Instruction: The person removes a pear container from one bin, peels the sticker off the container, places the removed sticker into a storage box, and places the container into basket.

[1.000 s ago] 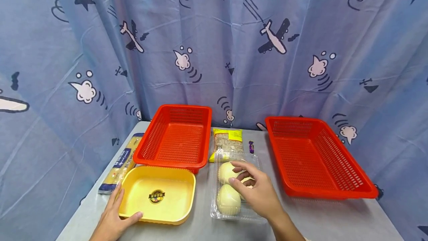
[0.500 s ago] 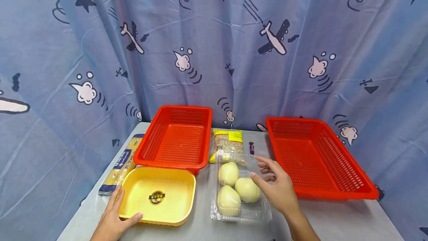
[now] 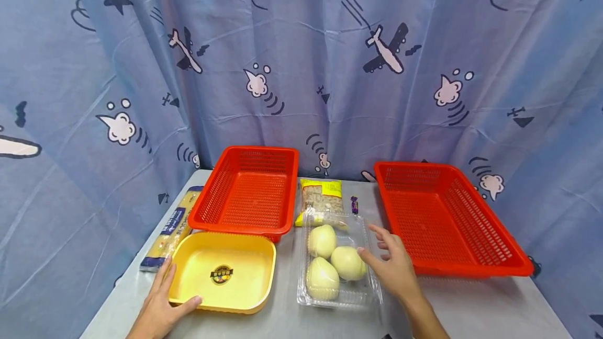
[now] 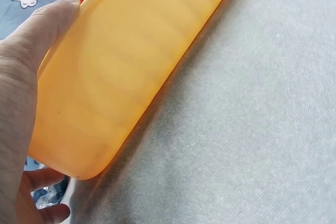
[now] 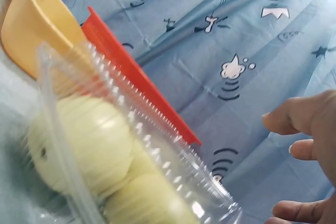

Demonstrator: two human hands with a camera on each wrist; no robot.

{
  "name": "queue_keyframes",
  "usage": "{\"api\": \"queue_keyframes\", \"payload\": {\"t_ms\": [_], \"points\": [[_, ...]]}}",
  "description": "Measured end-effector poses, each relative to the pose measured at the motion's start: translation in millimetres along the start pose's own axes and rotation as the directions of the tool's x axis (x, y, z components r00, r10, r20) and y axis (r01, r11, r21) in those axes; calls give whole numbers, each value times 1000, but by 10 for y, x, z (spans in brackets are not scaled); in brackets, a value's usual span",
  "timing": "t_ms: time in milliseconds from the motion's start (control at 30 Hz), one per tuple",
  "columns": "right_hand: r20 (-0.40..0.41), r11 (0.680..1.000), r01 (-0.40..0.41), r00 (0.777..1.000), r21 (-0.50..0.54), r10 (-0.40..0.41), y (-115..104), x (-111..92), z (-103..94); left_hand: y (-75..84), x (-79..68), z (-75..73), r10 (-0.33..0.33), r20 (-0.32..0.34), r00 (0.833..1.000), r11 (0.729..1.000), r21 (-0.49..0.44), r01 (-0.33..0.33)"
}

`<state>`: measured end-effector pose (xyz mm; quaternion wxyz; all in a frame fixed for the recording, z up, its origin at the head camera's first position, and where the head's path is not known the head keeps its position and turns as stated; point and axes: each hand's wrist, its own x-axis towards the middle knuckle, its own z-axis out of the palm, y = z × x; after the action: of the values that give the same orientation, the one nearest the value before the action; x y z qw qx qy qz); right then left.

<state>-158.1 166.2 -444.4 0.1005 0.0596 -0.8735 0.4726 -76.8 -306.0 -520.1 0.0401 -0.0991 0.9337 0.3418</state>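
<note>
My left hand (image 3: 157, 305) grips the near left corner of a yellow plastic tray (image 3: 247, 289). Its thumb lies on the near rim, and the other fingers go round the left side. A round label sits on the tray's floor. Just right of centre is a clear plastic box (image 3: 365, 297) holding three pale yellow, pear-like fruits (image 3: 349, 263). Over the box's right edge hovers my right hand (image 3: 395, 271), thumb and fingers spread and holding nothing. In the right wrist view the fingers are apart from the clear box (image 5: 231, 216).
Two red baskets stand behind, the left basket (image 3: 193, 218) close to the tray and the right basket (image 3: 471, 270) beyond my right hand. A yellow-topped food bag (image 3: 321, 195), a purple-wrapped candy (image 3: 354, 204) and a pasta packet (image 3: 171, 232) lie around them. A curtain (image 3: 301, 67) closes the back.
My right hand has moved right, from over the fruits to the box's right edge, uncovering the third fruit. The left hand and the tray stay where they were.
</note>
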Motion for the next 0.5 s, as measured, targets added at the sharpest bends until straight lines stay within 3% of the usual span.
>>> {"api": "queue_keyframes", "payload": {"t_ms": [100,333,500], "points": [[17,1000,-12,1000,-8,13,89,17,33,5,0,6,-1,0,1000,1000,-6,1],[48,999,-3,999,-51,5,270,58,117,-18,-29,12,87,-68,994,996,-2,-88],[70,998,-40,997,-57,44,358,66,150,-20,-9,13,61,-43,997,998,0,-61]]}}
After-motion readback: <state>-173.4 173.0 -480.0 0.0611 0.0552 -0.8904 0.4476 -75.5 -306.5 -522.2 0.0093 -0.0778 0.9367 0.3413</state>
